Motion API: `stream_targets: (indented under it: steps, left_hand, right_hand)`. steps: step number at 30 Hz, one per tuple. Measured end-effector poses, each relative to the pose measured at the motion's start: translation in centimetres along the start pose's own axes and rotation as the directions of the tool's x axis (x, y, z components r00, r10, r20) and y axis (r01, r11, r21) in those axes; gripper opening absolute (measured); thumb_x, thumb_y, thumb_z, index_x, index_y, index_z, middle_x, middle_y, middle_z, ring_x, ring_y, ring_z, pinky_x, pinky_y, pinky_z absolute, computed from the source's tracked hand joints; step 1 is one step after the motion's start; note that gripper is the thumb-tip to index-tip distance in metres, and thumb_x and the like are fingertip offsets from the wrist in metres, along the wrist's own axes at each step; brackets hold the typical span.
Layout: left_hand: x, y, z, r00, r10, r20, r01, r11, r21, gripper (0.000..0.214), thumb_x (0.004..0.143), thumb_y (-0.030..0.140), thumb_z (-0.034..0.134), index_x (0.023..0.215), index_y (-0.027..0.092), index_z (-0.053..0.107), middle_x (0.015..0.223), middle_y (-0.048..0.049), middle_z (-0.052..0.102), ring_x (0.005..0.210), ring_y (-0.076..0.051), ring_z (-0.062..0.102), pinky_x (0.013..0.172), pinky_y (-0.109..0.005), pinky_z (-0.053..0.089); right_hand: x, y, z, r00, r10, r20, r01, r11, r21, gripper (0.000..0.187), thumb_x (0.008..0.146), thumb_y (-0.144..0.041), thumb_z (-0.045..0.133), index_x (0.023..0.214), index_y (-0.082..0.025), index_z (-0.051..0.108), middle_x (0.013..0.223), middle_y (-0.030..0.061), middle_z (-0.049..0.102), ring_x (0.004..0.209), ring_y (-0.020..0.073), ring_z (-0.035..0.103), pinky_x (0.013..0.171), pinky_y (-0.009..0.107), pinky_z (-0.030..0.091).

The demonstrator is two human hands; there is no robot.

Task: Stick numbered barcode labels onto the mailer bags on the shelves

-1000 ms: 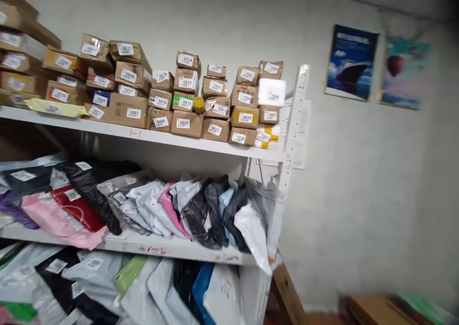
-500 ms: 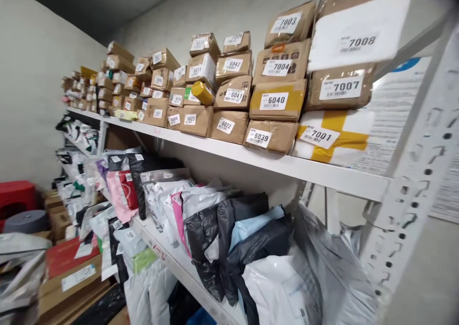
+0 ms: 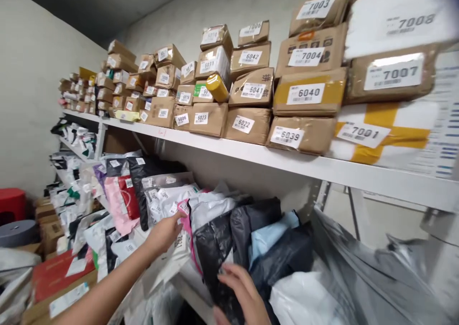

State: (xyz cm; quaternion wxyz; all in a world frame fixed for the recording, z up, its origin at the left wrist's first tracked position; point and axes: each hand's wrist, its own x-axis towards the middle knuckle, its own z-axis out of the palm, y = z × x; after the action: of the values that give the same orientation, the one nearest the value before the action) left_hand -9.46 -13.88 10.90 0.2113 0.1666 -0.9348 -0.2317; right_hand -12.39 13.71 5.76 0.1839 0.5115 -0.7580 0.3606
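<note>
Now both hands have come into view, open: left hand (image 3: 165,234) touching a white mailer (image 3: 179,251), right hand (image 3: 244,291) on a black mailer (image 3: 211,248).

A white upper shelf (image 3: 251,151) is seen running from the far left corner to the near right. Brown cardboard boxes (image 3: 247,124) with numbered white labels are stacked on it in several layers; a white parcel with yellow tape (image 3: 383,133) is set at the near end, just right of box 6039 (image 3: 301,134). Below the upper shelf, a lower shelf (image 3: 190,282) is packed with plastic mailer bags (image 3: 222,219), grey, black, pink and white, leant against one another.
</note>
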Motion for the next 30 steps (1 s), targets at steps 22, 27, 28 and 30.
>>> stream_targets:
  steps: [22, 27, 28, 30]
  left_hand:
    - [9.2, -2.6, 6.6, 0.965, 0.246, 0.090, -0.164, 0.835, -0.525, 0.030, 0.089, 0.035, 0.032, 0.088, 0.019, 0.057, 0.075, -0.0094, 0.071, 0.072, -0.023, 0.068, 0.065, -0.030, 0.049]
    - [10.9, -8.7, 6.8, 0.993, 0.043, 0.113, 0.070, 0.560, -0.825, 0.042, 0.069, 0.063, 0.054, 0.078, 0.022, 0.057, 0.075, -0.0040, 0.070, 0.083, -0.025, 0.066, 0.074, -0.030, 0.052]
    - [10.8, -9.6, 6.8, 0.989, 0.034, 0.144, 0.105, 0.528, -0.843, 0.045, 0.065, 0.067, 0.057, 0.076, 0.023, 0.057, 0.073, -0.0031, 0.070, 0.081, -0.025, 0.066, 0.072, -0.029, 0.053]
    - [10.0, -10.8, 6.7, 0.986, -0.001, 0.165, 0.138, 0.555, -0.820, 0.049, 0.063, 0.072, 0.058, 0.071, 0.023, 0.054, 0.063, -0.0001, 0.066, 0.069, -0.023, 0.065, 0.064, -0.027, 0.052]
  right_hand:
    - [20.0, 4.4, 3.5, 0.864, 0.428, 0.265, -0.192, 0.766, -0.613, 0.038, 0.066, -0.022, 0.062, 0.104, -0.019, 0.066, 0.110, 0.0102, 0.061, 0.110, 0.0268, 0.054, 0.111, 0.050, 0.019]
    - [19.7, 4.6, 2.7, 0.816, 0.465, 0.344, -0.182, 0.771, -0.611, 0.029, 0.066, -0.023, 0.062, 0.094, -0.021, 0.070, 0.098, 0.0062, 0.065, 0.101, 0.0241, 0.056, 0.110, 0.048, 0.024]
    - [19.4, 4.8, 2.4, 0.816, 0.475, 0.329, -0.199, 0.766, -0.612, 0.026, 0.067, -0.023, 0.062, 0.092, -0.021, 0.070, 0.095, 0.0057, 0.065, 0.099, 0.0236, 0.056, 0.110, 0.047, 0.024]
    - [18.6, 5.0, 2.2, 0.847, 0.445, 0.289, -0.210, 0.782, -0.587, 0.026, 0.068, -0.021, 0.061, 0.093, -0.021, 0.069, 0.101, 0.0064, 0.063, 0.104, 0.0239, 0.054, 0.111, 0.045, 0.025]
